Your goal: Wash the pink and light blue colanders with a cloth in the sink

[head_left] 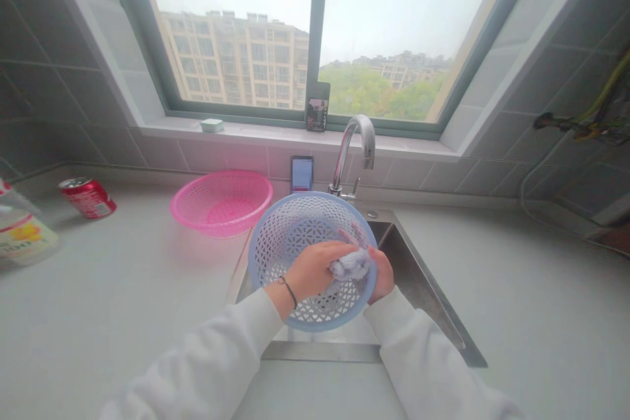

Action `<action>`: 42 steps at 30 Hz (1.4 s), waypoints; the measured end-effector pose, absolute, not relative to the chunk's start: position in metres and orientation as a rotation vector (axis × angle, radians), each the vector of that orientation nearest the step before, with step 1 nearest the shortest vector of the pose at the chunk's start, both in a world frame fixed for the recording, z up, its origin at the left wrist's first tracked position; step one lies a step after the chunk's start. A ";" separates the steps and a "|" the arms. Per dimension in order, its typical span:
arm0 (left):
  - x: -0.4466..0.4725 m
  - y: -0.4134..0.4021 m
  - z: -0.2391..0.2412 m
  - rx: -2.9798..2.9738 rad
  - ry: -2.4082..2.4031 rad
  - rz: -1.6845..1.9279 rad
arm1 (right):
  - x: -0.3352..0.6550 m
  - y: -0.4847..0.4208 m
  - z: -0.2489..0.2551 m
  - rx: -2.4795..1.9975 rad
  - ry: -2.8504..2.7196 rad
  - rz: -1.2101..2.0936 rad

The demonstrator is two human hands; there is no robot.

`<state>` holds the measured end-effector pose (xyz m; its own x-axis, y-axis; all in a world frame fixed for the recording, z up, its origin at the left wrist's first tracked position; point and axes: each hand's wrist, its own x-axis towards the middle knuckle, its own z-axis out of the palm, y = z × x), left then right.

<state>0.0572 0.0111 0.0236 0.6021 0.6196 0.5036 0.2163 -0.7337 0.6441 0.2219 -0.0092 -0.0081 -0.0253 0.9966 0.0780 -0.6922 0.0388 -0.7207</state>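
A light blue plastic colander [280, 222] is held tilted over the sink [433, 289]. My right hand [382, 275] grips its rim on the right side, fingers wrapped over the edge. Inside the basket, my left hand [315, 268], with a dark band at the wrist, is closed on a bunched whitish-grey cloth [350, 266]. The cloth presses against the inner wall near the right rim. Part of the colander's inside is hidden behind my left hand and forearm.
A chrome faucet [367, 138] rises behind the colander. To the left are a pink basket [221, 203], a red can [88, 197] and a bottle [24, 233]. One phone [302, 174] leans against the tiles; another [317, 107] and a soap bar [211, 125] are on the windowsill.
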 end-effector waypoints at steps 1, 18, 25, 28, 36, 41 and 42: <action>0.056 0.013 0.025 2.261 0.710 1.079 | 0.220 -0.010 -0.010 -0.560 -0.714 1.481; 0.052 0.015 0.036 2.364 0.427 0.795 | 0.225 -0.012 0.000 -0.546 -0.717 1.462; 0.057 0.013 0.026 2.215 0.793 1.189 | 0.217 -0.014 -0.004 -0.560 -0.814 1.468; 0.057 0.015 0.024 2.079 0.888 1.365 | 0.216 -0.015 -0.003 -0.553 -0.822 1.502; 0.060 0.009 0.023 1.996 0.875 1.389 | 0.211 -0.017 -0.004 -0.544 -0.753 1.532; 0.066 -0.001 0.015 2.208 0.659 1.109 | 0.220 -0.013 -0.005 -0.508 -0.713 1.489; 0.065 -0.001 0.015 2.244 0.613 1.048 | 0.224 -0.013 -0.004 -0.512 -0.712 1.488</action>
